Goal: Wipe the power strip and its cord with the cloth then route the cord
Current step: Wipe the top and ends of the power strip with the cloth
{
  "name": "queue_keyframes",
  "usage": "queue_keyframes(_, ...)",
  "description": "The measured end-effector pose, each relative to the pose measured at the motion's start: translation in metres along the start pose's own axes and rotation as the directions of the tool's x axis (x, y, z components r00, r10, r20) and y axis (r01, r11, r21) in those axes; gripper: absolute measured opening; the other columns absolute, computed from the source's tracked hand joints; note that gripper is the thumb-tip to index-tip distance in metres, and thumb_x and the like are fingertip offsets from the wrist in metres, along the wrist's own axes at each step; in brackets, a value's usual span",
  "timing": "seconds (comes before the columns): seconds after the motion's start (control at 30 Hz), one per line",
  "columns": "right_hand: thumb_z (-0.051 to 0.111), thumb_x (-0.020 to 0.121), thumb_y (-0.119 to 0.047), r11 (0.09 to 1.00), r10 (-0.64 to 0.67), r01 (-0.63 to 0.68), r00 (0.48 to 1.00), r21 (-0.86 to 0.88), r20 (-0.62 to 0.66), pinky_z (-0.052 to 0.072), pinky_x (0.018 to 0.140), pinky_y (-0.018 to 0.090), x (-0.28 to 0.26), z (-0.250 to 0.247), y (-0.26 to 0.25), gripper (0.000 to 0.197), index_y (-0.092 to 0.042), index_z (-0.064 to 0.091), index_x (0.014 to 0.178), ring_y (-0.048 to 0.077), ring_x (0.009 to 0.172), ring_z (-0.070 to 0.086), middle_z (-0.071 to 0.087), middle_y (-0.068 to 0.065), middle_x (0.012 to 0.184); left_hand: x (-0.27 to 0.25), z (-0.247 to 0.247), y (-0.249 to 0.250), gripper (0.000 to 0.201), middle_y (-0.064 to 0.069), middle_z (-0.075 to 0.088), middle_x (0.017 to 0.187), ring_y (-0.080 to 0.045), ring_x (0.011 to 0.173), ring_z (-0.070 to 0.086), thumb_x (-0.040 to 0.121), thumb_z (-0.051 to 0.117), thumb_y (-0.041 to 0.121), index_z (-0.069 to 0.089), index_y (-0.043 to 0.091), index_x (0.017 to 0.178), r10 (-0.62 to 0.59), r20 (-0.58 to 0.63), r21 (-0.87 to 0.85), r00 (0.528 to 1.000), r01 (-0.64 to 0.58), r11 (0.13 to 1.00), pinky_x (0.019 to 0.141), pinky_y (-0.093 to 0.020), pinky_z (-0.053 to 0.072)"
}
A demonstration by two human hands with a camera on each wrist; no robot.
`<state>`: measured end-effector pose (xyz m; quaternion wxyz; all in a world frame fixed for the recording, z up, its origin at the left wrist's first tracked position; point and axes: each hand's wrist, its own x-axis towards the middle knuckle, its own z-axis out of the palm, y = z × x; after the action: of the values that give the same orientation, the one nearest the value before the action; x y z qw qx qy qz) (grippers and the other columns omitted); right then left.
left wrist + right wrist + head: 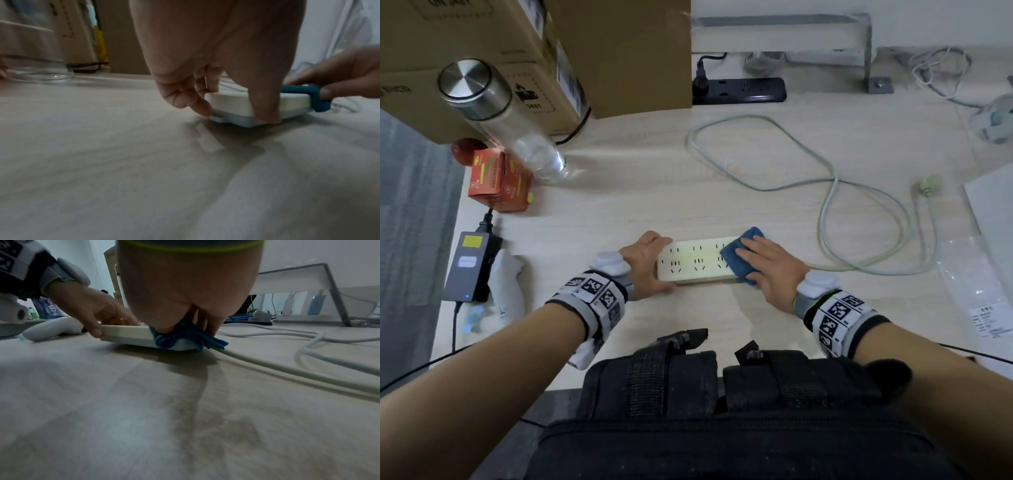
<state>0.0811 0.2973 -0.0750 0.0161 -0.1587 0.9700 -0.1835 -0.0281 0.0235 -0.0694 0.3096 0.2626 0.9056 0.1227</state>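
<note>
A white power strip [695, 263] [226, 104] [127, 333] lies flat on the light wooden table, close to me. My left hand [654, 263] [236, 113] grips its left end, thumb on the near side and fingers over the far side. A folded blue cloth [732, 260] [298, 89] [185, 335] covers the right end. My right hand [760, 260] [185, 305] presses it down, fingers across the top and thumb holding the cloth against the near edge. The pale cord [828, 205] [287, 369] leaves the right end and loops over the table to its plug [929, 185].
A glass bottle with a steel lid [493, 113], cardboard boxes [482, 51] and a red carton [496, 181] stand at the back left. A black power strip [743, 89] lies at the back. A grey power adapter [470, 270] sits by the left edge, clear plastic packaging [979, 291] at the right.
</note>
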Motion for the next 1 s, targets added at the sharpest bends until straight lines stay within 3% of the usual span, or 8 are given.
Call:
queue_keyframes(0.13, 0.051, 0.073, 0.017, 0.980, 0.112, -0.113, 0.994, 0.161, 0.017, 0.041, 0.088, 0.038, 0.009, -0.016, -0.008, 0.030, 0.009, 0.063, 0.100, 0.022, 0.094, 0.051, 0.067, 0.020, 0.095, -0.001, -0.023, 0.003, 0.076, 0.006, 0.049, 0.132, -0.020, 0.116, 0.050, 0.072, 0.068, 0.063, 0.046, 0.027, 0.136, -0.034, 0.143, -0.033, 0.989, 0.040, 0.999, 0.092, -0.036, 0.042)
queue_keyframes(0.23, 0.045, 0.086, 0.007, 0.929, 0.266, -0.269, 0.963, 0.256, 0.048, 0.042, 0.077, 0.037, 0.020, -0.028, -0.013, 0.022, -0.001, 0.063, 0.094, 0.028, 0.089, 0.056, 0.065, 0.010, 0.091, 0.002, -0.036, -0.004, 0.066, 0.007, 0.049, 0.139, -0.020, 0.121, 0.051, 0.076, 0.063, 0.063, 0.052, 0.032, 0.133, -0.083, 0.207, -0.138, 0.975, 0.113, 0.984, 0.100, -0.032, 0.038)
queue_keyframes(0.37, 0.037, 0.095, -0.007, 0.846, 0.362, -0.408, 0.912, 0.343, 0.191, 0.039, 0.074, 0.030, 0.038, -0.040, -0.017, 0.040, -0.037, 0.055, 0.077, 0.021, 0.087, 0.056, 0.065, -0.002, 0.095, 0.003, -0.036, -0.005, 0.040, 0.006, 0.052, 0.128, -0.020, 0.114, 0.053, 0.085, 0.054, 0.059, 0.065, 0.034, 0.115, -0.118, 0.075, -0.164, 0.990, 0.129, 0.978, 0.097, -0.035, 0.041)
queue_keyframes(0.5, 0.034, 0.100, -0.014, 0.810, 0.450, -0.496, 0.868, 0.314, 0.210, 0.031, 0.058, 0.020, 0.048, -0.044, -0.017, 0.030, -0.035, 0.050, 0.087, 0.017, 0.082, 0.053, 0.055, -0.007, 0.088, -0.004, -0.031, 0.002, 0.053, 0.006, 0.056, 0.112, -0.010, 0.082, 0.052, 0.078, 0.070, 0.051, 0.059, 0.028, 0.124, 0.000, -0.074, -0.194, 0.997, -0.015, 0.981, 0.080, -0.027, 0.041)
queue_keyframes(0.63, 0.035, 0.100, -0.016, 0.802, 0.474, -0.506, 0.863, 0.319, 0.176, 0.031, 0.058, 0.010, 0.046, -0.043, -0.017, 0.029, -0.038, 0.051, 0.093, 0.013, 0.077, 0.048, 0.054, -0.010, 0.085, -0.005, -0.020, 0.003, 0.045, 0.004, 0.065, 0.113, -0.009, 0.076, 0.050, 0.081, 0.071, 0.040, 0.061, 0.028, 0.123, -0.018, -0.205, -0.163, 0.979, -0.016, 0.987, 0.076, -0.024, 0.038)
queue_keyframes(0.77, 0.043, 0.093, -0.001, 0.852, 0.363, -0.309, 0.930, 0.422, -0.052, 0.042, 0.072, 0.028, 0.042, -0.051, -0.017, 0.021, -0.010, 0.063, 0.091, 0.019, 0.080, 0.056, 0.061, -0.002, 0.083, -0.003, -0.023, 0.005, 0.036, 0.008, 0.067, 0.111, -0.009, 0.076, 0.052, 0.082, 0.069, 0.039, 0.064, 0.034, 0.117, -0.067, -0.228, -0.205, 0.971, 0.020, 0.979, 0.075, -0.025, 0.041)
queue_keyframes(0.87, 0.054, 0.079, 0.012, 0.968, 0.112, -0.070, 0.980, 0.240, -0.165, 0.044, 0.086, 0.029, 0.030, -0.051, -0.021, 0.019, 0.004, 0.066, 0.091, 0.035, 0.090, 0.059, 0.066, 0.018, 0.093, -0.003, -0.026, 0.007, 0.032, 0.010, 0.069, 0.109, -0.011, 0.077, 0.056, 0.081, 0.069, 0.040, 0.066, 0.036, 0.113, -0.097, -0.230, -0.222, 0.968, 0.045, 0.974, 0.073, -0.024, 0.041)
queue_keyframes(1.0, 0.049, 0.085, -0.001, 0.995, 0.045, -0.044, 0.999, -0.091, 0.008, 0.040, 0.104, 0.050, 0.024, -0.016, -0.016, 0.039, 0.008, 0.057, 0.121, 0.050, 0.120, 0.050, 0.055, 0.029, 0.128, 0.000, -0.027, 0.006, 0.032, 0.010, 0.071, 0.104, -0.015, 0.090, 0.062, 0.081, 0.068, 0.044, 0.064, 0.039, 0.112, -0.133, -0.206, -0.212, 0.969, 0.089, 0.973, 0.073, -0.024, 0.043)
